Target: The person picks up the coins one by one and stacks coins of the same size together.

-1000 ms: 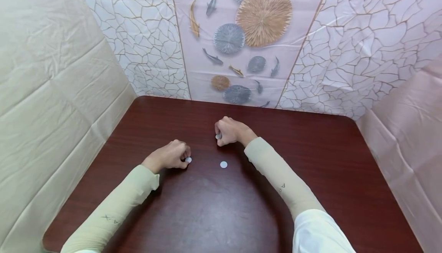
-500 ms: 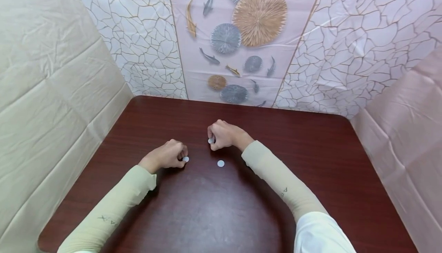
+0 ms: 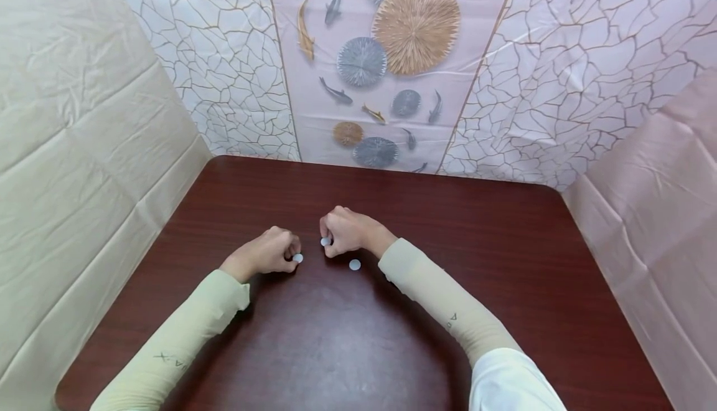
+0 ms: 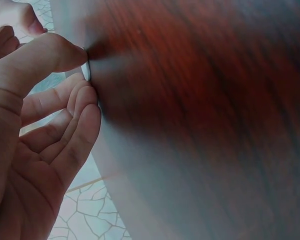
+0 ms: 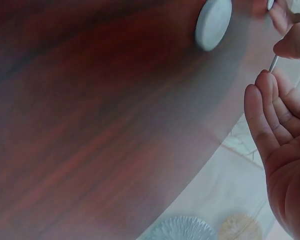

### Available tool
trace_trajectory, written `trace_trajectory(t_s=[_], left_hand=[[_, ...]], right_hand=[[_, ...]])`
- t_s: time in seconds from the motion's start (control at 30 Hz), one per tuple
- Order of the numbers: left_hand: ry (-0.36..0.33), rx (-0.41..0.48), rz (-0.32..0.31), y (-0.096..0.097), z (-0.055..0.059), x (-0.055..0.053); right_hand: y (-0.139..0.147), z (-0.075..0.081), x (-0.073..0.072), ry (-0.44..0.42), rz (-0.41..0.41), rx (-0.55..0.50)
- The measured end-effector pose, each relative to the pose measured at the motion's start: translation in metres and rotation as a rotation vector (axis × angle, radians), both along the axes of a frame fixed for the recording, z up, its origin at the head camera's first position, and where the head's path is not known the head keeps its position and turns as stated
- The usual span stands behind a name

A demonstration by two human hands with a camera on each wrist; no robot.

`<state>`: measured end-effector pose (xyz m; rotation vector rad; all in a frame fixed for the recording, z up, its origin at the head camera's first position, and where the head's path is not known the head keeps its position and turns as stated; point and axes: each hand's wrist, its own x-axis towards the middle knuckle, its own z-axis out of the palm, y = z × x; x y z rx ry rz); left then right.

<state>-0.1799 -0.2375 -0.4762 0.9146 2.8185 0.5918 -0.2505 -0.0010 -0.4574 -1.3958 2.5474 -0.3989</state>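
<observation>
My left hand (image 3: 269, 251) pinches a small white disc (image 3: 298, 258) between thumb and fingers, low at the tabletop. In the left wrist view that disc (image 4: 87, 69) shows edge-on between thumb and fingertips. To its right, my right hand (image 3: 346, 231) pinches a second white disc (image 3: 325, 241), which appears as a thin edge (image 5: 273, 63) in the right wrist view. A third white disc (image 3: 355, 264) lies flat on the table just in front of the right hand; the right wrist view shows this loose disc (image 5: 213, 24) large and close.
The dark red-brown wooden table (image 3: 476, 243) has rounded corners. A patterned cloth backdrop (image 3: 370, 87) with fish and round leaf shapes rises behind it. Plain pale cloth walls (image 3: 67, 168) stand along the left and right sides.
My right hand has moved left and nearer the front with its disc, closing the gap to the left hand. The left hand keeps its disc nearly in place; the view shifts slightly.
</observation>
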Motion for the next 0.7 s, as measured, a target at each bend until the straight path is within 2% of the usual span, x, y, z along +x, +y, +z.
trace_trajectory(t_s=[0.23,0.37,0.57,0.7], left_hand=[[-0.017,0.004,0.009,0.001,-0.002,-0.002],[-0.016,0.017,0.0,-0.001,-0.004,-0.002],[-0.014,0.026,-0.002,0.0,-0.003,-0.001],[-0.003,0.028,-0.009,0.0,-0.002,0.0]], right_hand=[[-0.013,-0.004,0.014,-0.023,0.009,0.005],[-0.023,-0.007,0.02,-0.002,-0.004,0.025],[-0.033,-0.011,0.027,-0.052,-0.03,0.019],[-0.038,-0.013,0.031,-0.055,-0.041,0.003]])
